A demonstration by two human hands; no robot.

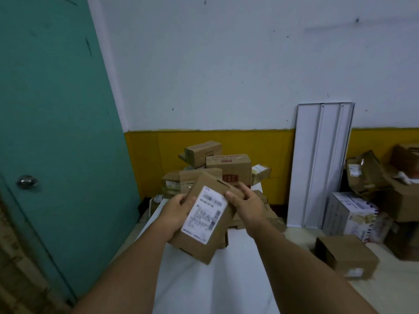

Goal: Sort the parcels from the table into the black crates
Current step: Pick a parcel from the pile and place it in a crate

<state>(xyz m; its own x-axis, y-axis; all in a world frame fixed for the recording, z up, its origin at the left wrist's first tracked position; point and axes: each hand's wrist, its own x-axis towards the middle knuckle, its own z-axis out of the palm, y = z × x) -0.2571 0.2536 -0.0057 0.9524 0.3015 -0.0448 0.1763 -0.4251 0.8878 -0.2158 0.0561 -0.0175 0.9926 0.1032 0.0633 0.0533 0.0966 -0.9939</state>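
Note:
I hold a brown cardboard parcel (pixel 205 232) with a white shipping label facing me, raised above the white table (pixel 215 286). My left hand (pixel 175 213) grips its left edge, thumb on top. My right hand (pixel 246 206) grips its upper right corner, fingers curled round the back. A pile of several brown parcels (pixel 229 168) sits at the far end of the table against the yellow wall band. No black crate shows in view.
A teal door (pixel 56 132) stands at the left. A white metal panel (pixel 319 164) leans on the wall to the right. Boxes lie on the floor at right, among them a brown box (pixel 347 257) and a white printed carton (pixel 351 214).

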